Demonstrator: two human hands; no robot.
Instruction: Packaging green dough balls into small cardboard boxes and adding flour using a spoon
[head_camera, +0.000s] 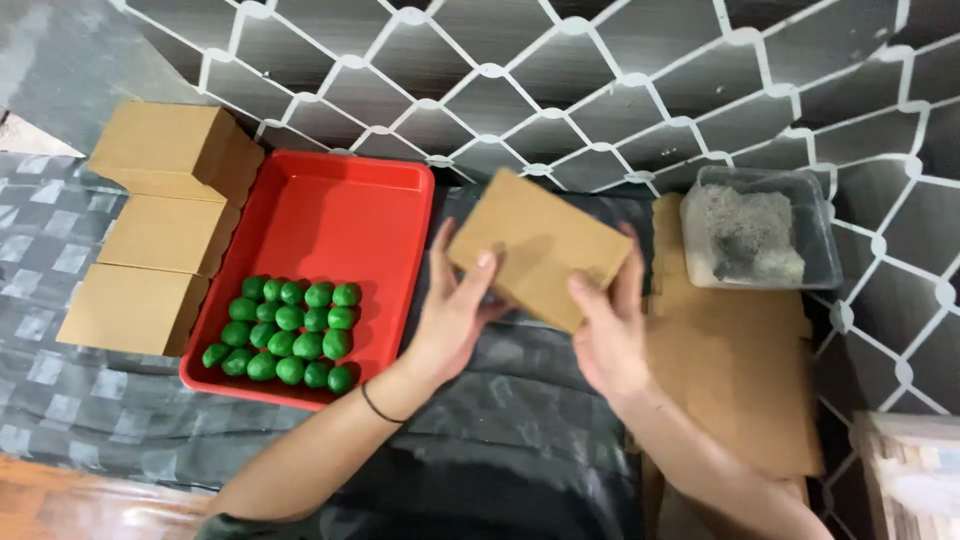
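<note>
Hands, left (455, 310) and right (608, 325), grip a blurred cardboard box (537, 247); its underside is hidden.

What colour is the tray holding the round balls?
Red tray, clearest in the head view.

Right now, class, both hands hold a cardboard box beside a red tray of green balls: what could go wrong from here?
1. The cardboard box is held tilted in mid-air by the left hand and right hand; it might slip.
2. The green balls lie loose in the red tray; a knock from the left forearm could send them rolling.
3. The clear tub of grey material has no lid and could spill.
</note>
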